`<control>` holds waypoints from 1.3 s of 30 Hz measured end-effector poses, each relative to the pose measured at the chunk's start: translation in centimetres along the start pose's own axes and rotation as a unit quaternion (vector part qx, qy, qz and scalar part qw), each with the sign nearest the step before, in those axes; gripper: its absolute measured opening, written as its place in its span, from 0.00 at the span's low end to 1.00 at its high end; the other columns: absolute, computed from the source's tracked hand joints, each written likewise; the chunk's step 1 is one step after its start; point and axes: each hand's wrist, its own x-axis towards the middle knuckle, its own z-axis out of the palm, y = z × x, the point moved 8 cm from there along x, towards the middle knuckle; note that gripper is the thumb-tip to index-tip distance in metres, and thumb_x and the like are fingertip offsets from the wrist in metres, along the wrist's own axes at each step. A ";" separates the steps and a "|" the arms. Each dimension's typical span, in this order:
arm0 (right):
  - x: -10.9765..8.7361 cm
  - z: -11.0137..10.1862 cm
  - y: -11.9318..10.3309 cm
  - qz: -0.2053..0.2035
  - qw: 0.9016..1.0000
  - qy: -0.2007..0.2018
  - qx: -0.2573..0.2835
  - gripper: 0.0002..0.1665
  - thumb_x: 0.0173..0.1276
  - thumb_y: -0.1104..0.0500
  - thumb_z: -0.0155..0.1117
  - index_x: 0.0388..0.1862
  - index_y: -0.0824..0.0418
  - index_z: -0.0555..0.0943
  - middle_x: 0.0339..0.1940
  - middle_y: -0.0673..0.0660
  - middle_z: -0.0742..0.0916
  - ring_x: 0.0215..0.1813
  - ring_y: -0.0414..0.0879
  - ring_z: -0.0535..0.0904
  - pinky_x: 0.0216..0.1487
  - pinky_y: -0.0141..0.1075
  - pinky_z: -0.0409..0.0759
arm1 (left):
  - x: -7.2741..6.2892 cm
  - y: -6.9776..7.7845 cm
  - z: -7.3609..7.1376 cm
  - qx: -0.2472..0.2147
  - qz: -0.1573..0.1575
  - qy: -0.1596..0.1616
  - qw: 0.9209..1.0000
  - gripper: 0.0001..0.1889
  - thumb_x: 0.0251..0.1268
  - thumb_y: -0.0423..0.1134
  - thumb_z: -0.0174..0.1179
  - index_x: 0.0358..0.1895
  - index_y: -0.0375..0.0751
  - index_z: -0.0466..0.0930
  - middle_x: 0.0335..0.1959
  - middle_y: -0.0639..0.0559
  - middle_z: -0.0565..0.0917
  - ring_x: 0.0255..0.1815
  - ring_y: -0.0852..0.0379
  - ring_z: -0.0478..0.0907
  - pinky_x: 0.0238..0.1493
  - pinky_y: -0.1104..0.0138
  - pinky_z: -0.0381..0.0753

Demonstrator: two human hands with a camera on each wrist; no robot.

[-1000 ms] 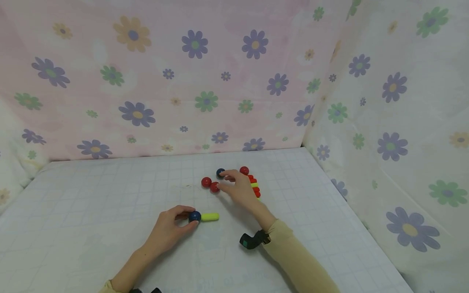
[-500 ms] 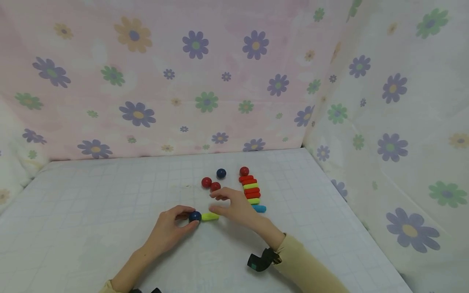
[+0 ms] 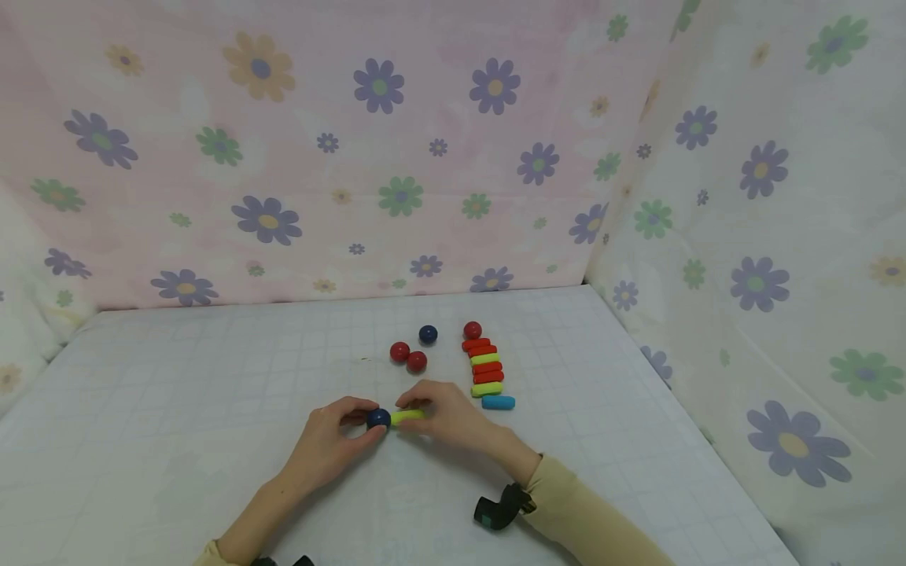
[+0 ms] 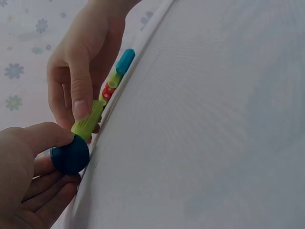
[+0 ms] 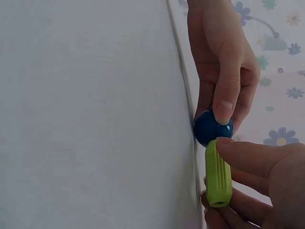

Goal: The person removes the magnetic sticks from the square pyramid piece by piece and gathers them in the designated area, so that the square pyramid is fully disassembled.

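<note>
In the head view my left hand (image 3: 327, 440) pinches a dark blue ball (image 3: 378, 420) between thumb and fingers, low at the tabletop. A ridged yellow-green rod (image 5: 218, 177) meets the ball end-on. My right hand (image 3: 453, 418) pinches this rod from the other side, its thumb (image 5: 252, 157) lying along the ridges in the right wrist view. A small hole shows in the rod's free end. Whether the rod is fixed to the ball or only touches it, I cannot tell.
Beyond the hands lie two red balls (image 3: 416, 362) side by side, another dark blue ball (image 3: 428, 335) and a lone red ball (image 3: 473, 330). Several red and yellow-green rods (image 3: 487, 367) form a column, with a blue rod (image 3: 499, 402) at its near end.
My right hand has come back from near the loose balls toward the front, and its fingers now pinch the yellow-green rod. The left hand stays at the blue ball.
</note>
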 end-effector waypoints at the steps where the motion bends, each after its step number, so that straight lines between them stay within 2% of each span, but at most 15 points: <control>1: 0.0 0.1 0.0 -0.002 1.000 -0.002 0.000 0.19 0.65 0.55 0.72 0.55 0.54 0.84 0.47 0.44 0.87 0.48 0.37 0.80 0.56 0.30 0.79 | 0.0 0.0 0.0 0.001 -0.001 0.000 1.000 0.16 0.58 0.41 0.73 0.49 0.46 0.85 0.45 0.57 0.87 0.46 0.62 0.85 0.55 0.58 0.83; 10: -0.1 0.5 -0.4 -0.016 1.000 -0.010 0.005 0.18 0.65 0.58 0.72 0.54 0.56 0.85 0.46 0.46 0.89 0.48 0.38 0.80 0.56 0.31 0.79 | 0.0 0.0 0.2 -0.008 -0.005 -0.007 1.000 0.16 0.59 0.41 0.72 0.49 0.46 0.84 0.45 0.56 0.87 0.47 0.61 0.85 0.56 0.58 0.83; 25: 0.0 0.9 -0.4 -0.052 0.998 0.015 -0.006 0.11 0.65 0.55 0.72 0.46 0.51 0.87 0.38 0.44 0.87 0.42 0.36 0.77 0.48 0.28 0.78 | -0.1 0.0 0.5 -0.014 0.000 -0.018 1.000 0.15 0.59 0.43 0.72 0.49 0.48 0.84 0.45 0.58 0.87 0.47 0.63 0.84 0.57 0.57 0.83; 32: 0.0 0.9 -0.5 -0.055 0.998 0.013 -0.009 0.09 0.66 0.55 0.72 0.45 0.51 0.87 0.35 0.42 0.85 0.40 0.37 0.76 0.45 0.28 0.77 | -0.1 0.2 0.4 -0.012 -0.004 -0.018 1.000 0.15 0.59 0.42 0.72 0.49 0.48 0.85 0.45 0.58 0.87 0.47 0.62 0.85 0.58 0.57 0.82; 39: -0.1 0.9 -0.5 -0.055 0.998 0.005 -0.015 0.10 0.67 0.54 0.70 0.46 0.51 0.87 0.37 0.43 0.85 0.41 0.37 0.77 0.45 0.28 0.77 | -0.2 0.3 0.4 -0.015 -0.008 -0.021 1.000 0.16 0.59 0.42 0.72 0.50 0.47 0.84 0.46 0.57 0.87 0.48 0.61 0.85 0.58 0.57 0.82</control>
